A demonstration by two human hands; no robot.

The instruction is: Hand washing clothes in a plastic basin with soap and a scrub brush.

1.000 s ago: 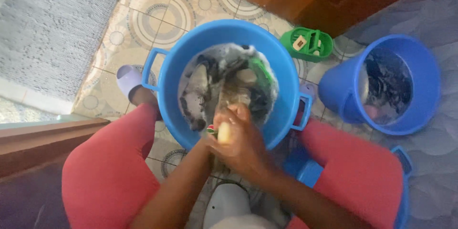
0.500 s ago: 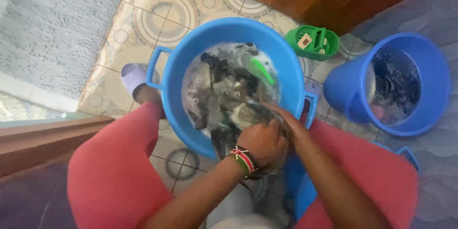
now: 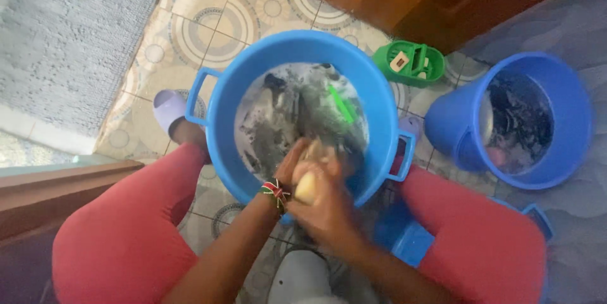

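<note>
Presently, both hands meet at the near rim of the large blue basin (image 3: 221,114); the right hand (image 3: 325,206) lies uppermost, its fingers curled shut around a pale yellow soap bar (image 3: 306,187); the left hand (image 3: 292,163), with a beaded bracelet (image 3: 275,190) at the wrist, sits partly beneath the right, its fingers pressed together against wet cloth (image 3: 319,152), though whether they clamp it I cannot tell; the soap is held just above the cloth at the basin's near edge. The basin holds grey sudsy water, dark garments (image 3: 278,120) and a green item (image 3: 341,105); it stands on patterned tile (image 3: 190,25) between the person's knees, both in red trousers (image 3: 120,241). A lilac slipper (image 3: 167,108) shows left of the basin; a grey mat (image 3: 63,38) lies far left. A small green container (image 3: 408,62) sits beyond the basin; a second blue bucket (image 3: 569,120) with dark laundry stands to the right, apart from the basin.
</note>
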